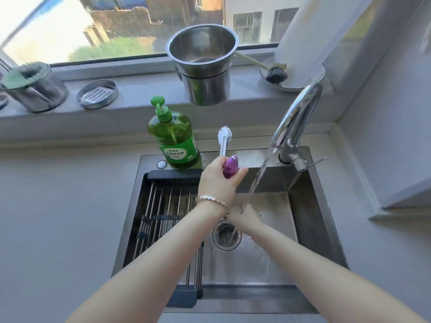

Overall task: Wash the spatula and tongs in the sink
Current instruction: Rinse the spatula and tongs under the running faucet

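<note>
My left hand (pixel 215 183) is closed around the metal tongs (pixel 224 142) at their purple handle end (pixel 230 168). It holds them above the sink's back edge, and the shut white-tipped jaws point up and away toward the soap bottle. My right hand (pixel 247 213) is lower in the sink (pixel 311 213), under the water stream (pixel 257 178). Its fingers are partly hidden behind my left wrist and I see nothing in it. No spatula is in view.
The faucet (pixel 297 117) runs at the back right, above the drain (pixel 226 236). A roll-up drying rack (pixel 163 206) covers the sink's left part. A green soap bottle (pixel 175 141) stands behind it. On the sill are stacked steel pots (pixel 203 66), a brush (pixel 276 75), a grater dish (pixel 96 94) and a canister (pixel 32 88).
</note>
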`<move>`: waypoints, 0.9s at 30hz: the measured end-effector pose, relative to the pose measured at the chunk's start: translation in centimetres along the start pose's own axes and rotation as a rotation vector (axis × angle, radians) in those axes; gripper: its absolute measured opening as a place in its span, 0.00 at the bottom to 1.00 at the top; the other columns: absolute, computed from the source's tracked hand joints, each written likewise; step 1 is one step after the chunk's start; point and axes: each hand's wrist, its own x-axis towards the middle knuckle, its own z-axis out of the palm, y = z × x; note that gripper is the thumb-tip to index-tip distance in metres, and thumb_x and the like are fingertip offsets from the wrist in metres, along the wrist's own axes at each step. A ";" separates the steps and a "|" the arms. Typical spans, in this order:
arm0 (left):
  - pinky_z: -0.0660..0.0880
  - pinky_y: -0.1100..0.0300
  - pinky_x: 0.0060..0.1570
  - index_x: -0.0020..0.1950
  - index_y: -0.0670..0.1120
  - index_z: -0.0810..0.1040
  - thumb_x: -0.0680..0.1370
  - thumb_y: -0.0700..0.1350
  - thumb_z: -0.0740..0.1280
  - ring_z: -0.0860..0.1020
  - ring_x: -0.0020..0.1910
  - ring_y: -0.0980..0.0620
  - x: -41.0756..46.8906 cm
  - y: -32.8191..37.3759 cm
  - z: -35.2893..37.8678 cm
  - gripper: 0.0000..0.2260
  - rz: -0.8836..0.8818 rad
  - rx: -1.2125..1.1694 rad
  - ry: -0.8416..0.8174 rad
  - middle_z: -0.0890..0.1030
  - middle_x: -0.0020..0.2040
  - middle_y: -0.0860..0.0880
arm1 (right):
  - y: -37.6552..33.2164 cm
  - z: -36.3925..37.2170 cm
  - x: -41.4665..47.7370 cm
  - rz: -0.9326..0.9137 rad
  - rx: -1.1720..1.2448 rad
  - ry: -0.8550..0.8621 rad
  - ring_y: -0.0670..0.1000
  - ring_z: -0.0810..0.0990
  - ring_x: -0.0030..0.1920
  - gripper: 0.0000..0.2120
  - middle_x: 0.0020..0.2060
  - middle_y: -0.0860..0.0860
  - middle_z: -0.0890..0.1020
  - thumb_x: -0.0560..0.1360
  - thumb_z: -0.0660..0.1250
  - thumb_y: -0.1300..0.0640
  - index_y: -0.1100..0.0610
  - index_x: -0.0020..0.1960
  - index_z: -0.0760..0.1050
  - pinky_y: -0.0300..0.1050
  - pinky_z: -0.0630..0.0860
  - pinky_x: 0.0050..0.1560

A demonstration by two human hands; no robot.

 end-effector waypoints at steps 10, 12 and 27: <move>0.78 0.54 0.45 0.45 0.41 0.78 0.68 0.41 0.74 0.76 0.36 0.47 2.0 2.3 3.6 0.09 -0.651 -0.290 -0.334 0.78 0.39 0.43 | -0.7 -5.1 -5.2 -0.415 -0.023 0.151 0.39 0.71 0.34 0.04 0.33 0.39 0.74 0.77 0.64 0.58 0.50 0.45 0.73 0.27 0.66 0.33; 0.76 0.55 0.40 0.41 0.40 0.76 0.71 0.39 0.72 0.75 0.34 0.47 2.3 2.7 3.7 0.06 -0.752 -0.318 -0.406 0.77 0.37 0.44 | -0.2 -5.9 -5.2 -0.416 -0.072 0.153 0.40 0.72 0.34 0.03 0.32 0.39 0.75 0.77 0.63 0.58 0.52 0.45 0.73 0.26 0.66 0.33; 0.69 0.68 0.26 0.50 0.45 0.81 0.70 0.44 0.74 0.71 0.30 0.53 0.8 2.3 3.6 0.10 -0.231 -0.024 -0.472 0.76 0.39 0.46 | -0.1 -9.4 -4.1 -0.395 -0.352 0.066 0.50 0.76 0.53 0.20 0.55 0.51 0.77 0.73 0.58 0.69 0.58 0.64 0.72 0.43 0.72 0.55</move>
